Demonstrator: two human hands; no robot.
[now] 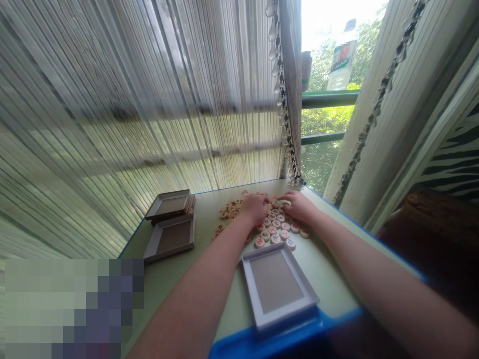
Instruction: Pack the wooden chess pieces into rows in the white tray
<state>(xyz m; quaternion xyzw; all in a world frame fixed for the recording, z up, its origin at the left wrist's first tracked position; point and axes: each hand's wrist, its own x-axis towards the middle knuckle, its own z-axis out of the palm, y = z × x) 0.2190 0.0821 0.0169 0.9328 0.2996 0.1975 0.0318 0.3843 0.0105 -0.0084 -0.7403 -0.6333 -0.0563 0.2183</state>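
Many round wooden Chinese chess pieces [273,231], marked with red and dark characters, lie in a loose spread on the pale table. Over the middle of the spread is my left hand [256,207], its back toward me and its fingers mostly hidden. My right hand [297,205] reaches in from the right with thumb and forefinger apart, touching or just above the pieces at that edge. No piece shows clearly in either hand. Nearer me, between my forearms, an open shallow box [277,281] with white inner walls holds nothing.
Two more shallow boxes stand on the left: a near one [174,237] and a far one [170,204]. The table [232,309] has a blue edge. String curtains [209,99] hang behind it. A bottle [341,62] and a can [306,70] stand at the window. Part of a person [101,309], blurred out, is at lower left.
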